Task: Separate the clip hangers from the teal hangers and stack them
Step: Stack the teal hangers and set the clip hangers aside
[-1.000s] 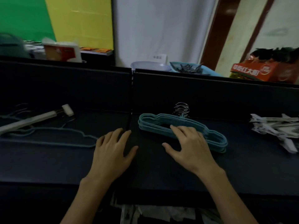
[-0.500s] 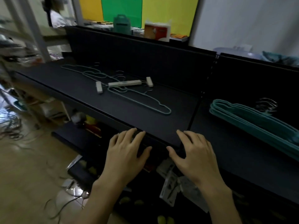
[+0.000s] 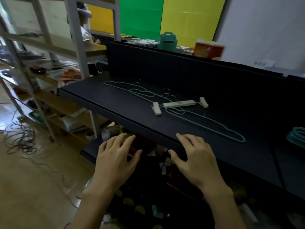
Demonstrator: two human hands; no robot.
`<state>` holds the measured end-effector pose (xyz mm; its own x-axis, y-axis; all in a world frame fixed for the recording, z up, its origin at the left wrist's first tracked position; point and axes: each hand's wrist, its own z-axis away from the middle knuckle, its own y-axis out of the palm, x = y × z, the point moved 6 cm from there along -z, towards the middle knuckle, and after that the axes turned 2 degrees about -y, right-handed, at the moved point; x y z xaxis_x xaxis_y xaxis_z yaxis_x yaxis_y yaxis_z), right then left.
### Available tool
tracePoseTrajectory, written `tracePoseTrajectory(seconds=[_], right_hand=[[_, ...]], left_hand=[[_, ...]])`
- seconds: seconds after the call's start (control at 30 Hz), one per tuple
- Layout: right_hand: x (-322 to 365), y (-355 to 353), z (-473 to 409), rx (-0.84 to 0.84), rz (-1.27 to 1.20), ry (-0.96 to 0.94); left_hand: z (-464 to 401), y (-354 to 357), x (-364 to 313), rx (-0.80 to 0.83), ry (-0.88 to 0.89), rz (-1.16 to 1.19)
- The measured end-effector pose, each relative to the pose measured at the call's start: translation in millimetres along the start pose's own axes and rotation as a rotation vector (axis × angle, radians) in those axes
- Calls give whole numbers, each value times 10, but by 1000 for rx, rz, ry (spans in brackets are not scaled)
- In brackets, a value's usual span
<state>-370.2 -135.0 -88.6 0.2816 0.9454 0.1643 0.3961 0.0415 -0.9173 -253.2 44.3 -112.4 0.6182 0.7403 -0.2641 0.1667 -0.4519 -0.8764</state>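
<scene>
Both hands, left hand (image 3: 115,156) and right hand (image 3: 194,159), hover palm-down, fingers spread.

Pretty dim overall, with a greenish cast. Most of the light seems to come from the far left, where the shelving (image 3: 41,47) and floor (image 3: 33,179) look washed out and pale. The dark counter (image 3: 132,116) soaks up light and only shows a faint sheen near the white clip hanger (image 3: 179,104). Under the counter it's murky, so details there are hard to make out. Both hands look slightly soft. Wide-angle bending shows on the shelf posts at the left edge, and the corners are smeared.
</scene>
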Motion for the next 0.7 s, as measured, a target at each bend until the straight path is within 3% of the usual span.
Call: tracePoseTrajectory(seconds=[0.23,0.53,0.7], right_hand=[[75,85,-354,-17,19,78],[-559,58,-801,-70,51,260],[-1029,28,-923,7,135,424]], left_hand=[[-382,39,460,26,33,48],[-1204,382,348,91,170,96],[-1826,542,-79,148,309,204]])
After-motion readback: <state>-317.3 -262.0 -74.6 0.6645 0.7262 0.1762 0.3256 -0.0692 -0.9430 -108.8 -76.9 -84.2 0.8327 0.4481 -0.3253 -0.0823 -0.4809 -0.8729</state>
